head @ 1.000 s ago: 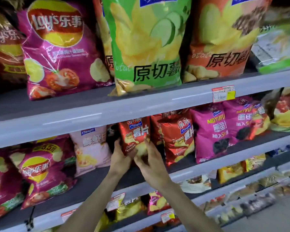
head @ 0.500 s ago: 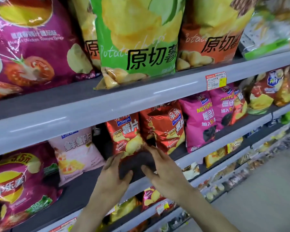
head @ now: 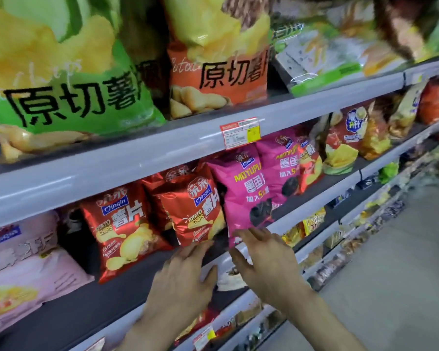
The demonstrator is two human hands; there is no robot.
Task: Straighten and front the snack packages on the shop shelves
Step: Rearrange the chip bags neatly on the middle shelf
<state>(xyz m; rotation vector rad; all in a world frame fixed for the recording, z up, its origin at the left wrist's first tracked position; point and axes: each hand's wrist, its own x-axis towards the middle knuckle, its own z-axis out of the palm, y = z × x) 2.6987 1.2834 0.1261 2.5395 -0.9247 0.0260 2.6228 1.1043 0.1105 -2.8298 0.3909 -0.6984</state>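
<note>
- Fingers of the left hand (head: 184, 281) and right hand (head: 266, 262) are spread straight; nothing is gripped.
- The magenta bag (head: 243, 196), seemingly touched, could be toppled by a hard nudge.

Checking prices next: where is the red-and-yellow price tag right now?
Head view, right of centre: the price tag is on the front edge of the upper grey shelf, just below the orange chip bag and above the front magenta bag.
</note>
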